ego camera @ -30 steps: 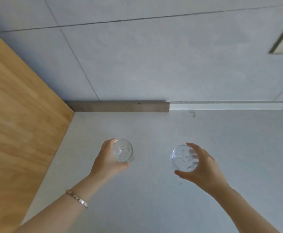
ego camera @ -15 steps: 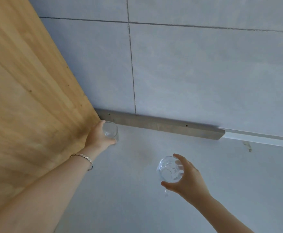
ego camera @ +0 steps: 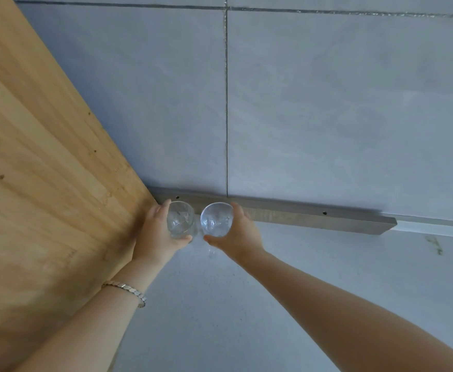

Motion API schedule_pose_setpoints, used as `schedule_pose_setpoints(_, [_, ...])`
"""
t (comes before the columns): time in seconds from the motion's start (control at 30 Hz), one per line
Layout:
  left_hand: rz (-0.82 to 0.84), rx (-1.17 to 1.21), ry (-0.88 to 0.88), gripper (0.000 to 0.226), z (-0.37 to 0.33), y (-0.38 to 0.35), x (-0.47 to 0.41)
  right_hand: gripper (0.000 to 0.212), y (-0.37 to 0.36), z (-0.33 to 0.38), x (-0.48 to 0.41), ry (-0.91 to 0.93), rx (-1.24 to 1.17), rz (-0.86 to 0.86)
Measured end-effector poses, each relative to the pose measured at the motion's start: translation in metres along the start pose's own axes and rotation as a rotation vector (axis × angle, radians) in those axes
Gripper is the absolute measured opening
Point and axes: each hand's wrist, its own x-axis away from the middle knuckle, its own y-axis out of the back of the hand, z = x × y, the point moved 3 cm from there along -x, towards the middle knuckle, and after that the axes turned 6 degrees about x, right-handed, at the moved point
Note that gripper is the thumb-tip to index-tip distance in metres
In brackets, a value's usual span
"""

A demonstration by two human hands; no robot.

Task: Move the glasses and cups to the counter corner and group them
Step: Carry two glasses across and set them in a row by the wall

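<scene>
Wood panel: pale timber with visible grain and small knots, filling the left side, running down to meet the counter at the corner.
Bracelet: silver links, worn on the left wrist.
Left hand: wrapped round the left glass from its left side, thumb at the near rim, fingers on the far side next to the wood panel.
Left glass: clear tumbler, upright, seen from above, tucked into the counter corner close to the wood panel and the grey strip.
Right glass: clear, rounded, just beside the left glass; touching or a sliver apart, cannot tell; resting on the counter or held just above, cannot tell.
Right hand: closed round the right glass from its right side, thumb underneath at the near edge, fingers at the far rim.
Grey strip: low, flat bar along the foot of the wall, small dark holes in it, ending at the right.
Wall tiles: large, pale grey, thin grout lines.
Counter: pale grey, speckled, beneath both forearms.
</scene>
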Motion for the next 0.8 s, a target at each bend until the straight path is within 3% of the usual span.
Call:
schedule_pose_setpoints(0.13, [0.028,-0.031,0.016,0.097,-0.003,0.001,0.005,0.111,-0.003,-0.004,0.008,-0.022,0.045,0.087])
schedule_pose_setpoints(0.2, [0.069,-0.092,0.039,0.096,-0.008,0.003,0.012,0.108,0.003,-0.019,0.023,-0.042,0.106,0.166])
schedule_pose_setpoints(0.3, [0.014,-0.215,-0.004,0.085,-0.03,0.01,0.03,0.07,0.023,-0.058,0.056,-0.073,0.212,0.308])
schedule_pose_setpoints(0.4, [-0.036,-0.212,-0.162,0.057,-0.071,0.005,0.056,0.042,0.054,-0.105,0.094,-0.134,0.257,0.401])
schedule_pose_setpoints(0.5, [0.255,-0.186,-0.149,0.035,-0.12,-0.025,0.09,0.041,0.095,-0.155,0.134,-0.225,0.316,0.409])
schedule_pose_setpoints(0.6, [0.611,-0.284,-0.168,0.032,-0.174,-0.076,0.131,0.044,0.143,-0.212,0.179,-0.313,0.332,0.379])
schedule_pose_setpoints(0.8, [0.874,-0.428,-0.394,0.034,-0.292,-0.18,0.224,0.045,0.242,-0.328,0.288,-0.512,0.278,0.249])
